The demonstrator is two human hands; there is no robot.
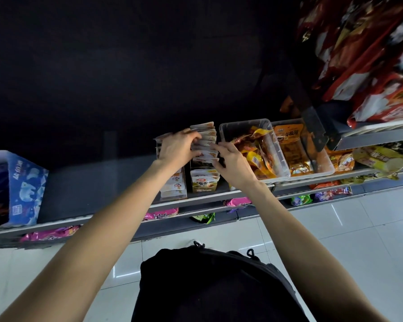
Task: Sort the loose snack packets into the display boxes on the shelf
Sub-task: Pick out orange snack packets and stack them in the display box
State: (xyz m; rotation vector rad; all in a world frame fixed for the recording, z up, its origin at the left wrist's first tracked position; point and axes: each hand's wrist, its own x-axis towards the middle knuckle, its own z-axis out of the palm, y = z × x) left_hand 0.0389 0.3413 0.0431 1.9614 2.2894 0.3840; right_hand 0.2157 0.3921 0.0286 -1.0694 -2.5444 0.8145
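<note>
The left hand (178, 147) curls over the left side of a fanned stack of pale snack packets (205, 141), fingers bent and pressing onto the top edges, so it is closed around the bundle. The right hand (234, 162) meets the same stack from the other side, its fingers narrowed against the right edges of the packets; together the two hands hold the bundle upright over the back of an open display box (204, 182). More of the same packets stand in rows at the front of that box, and a second box (173, 184) of white packets sits just beside it on the left. To the right, touching the box row, a clear plastic bin (275, 145) holds loose orange and yellow packets. All rest on a grey shelf (84, 189), with a blue tissue pack (25, 189) far to the left.
</note>
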